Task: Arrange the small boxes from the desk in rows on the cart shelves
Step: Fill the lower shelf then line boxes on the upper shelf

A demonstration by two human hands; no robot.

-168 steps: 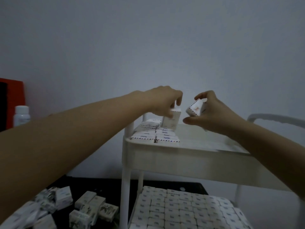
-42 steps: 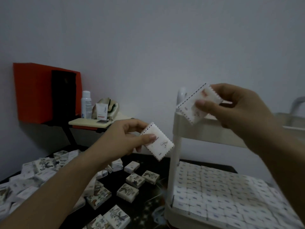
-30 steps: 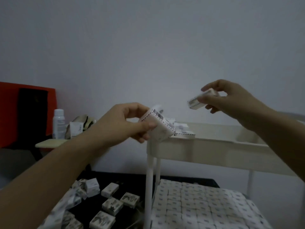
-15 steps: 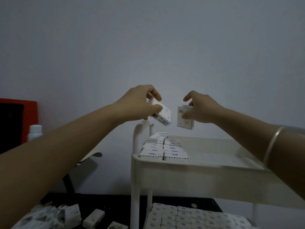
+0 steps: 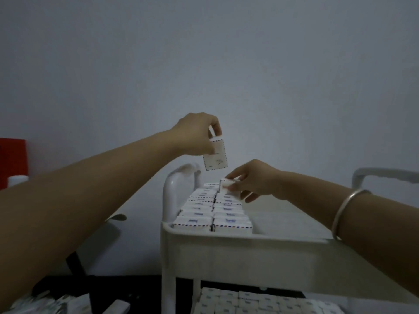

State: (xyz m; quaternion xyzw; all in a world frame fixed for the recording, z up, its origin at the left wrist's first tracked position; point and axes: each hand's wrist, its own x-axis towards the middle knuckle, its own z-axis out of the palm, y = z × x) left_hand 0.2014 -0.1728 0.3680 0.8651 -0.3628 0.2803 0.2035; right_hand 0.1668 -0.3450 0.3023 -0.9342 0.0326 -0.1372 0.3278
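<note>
A white cart's top shelf [image 5: 238,252] carries two rows of small white boxes [image 5: 212,211] running away from me along its left side. My left hand [image 5: 195,134] pinches one small box [image 5: 215,157] upright in the air above the far end of those rows. My right hand [image 5: 251,180] pinches another small box [image 5: 226,185] and holds it down at the far end of the right row, touching the boxes there. The lower shelf [image 5: 260,301] is packed with several more rows of boxes.
The cart's curved white handle post [image 5: 175,189] rises just left of the rows, and another handle [image 5: 385,175] shows at far right. Loose boxes [image 5: 56,304] lie on the dark desk at lower left. A red box [image 5: 12,159] and a white bottle [image 5: 17,180] stand at the left edge.
Both hands came up from the desk with a box each. In the last half second my right hand lowered its box onto the far end of the right row; my left hand stays above.
</note>
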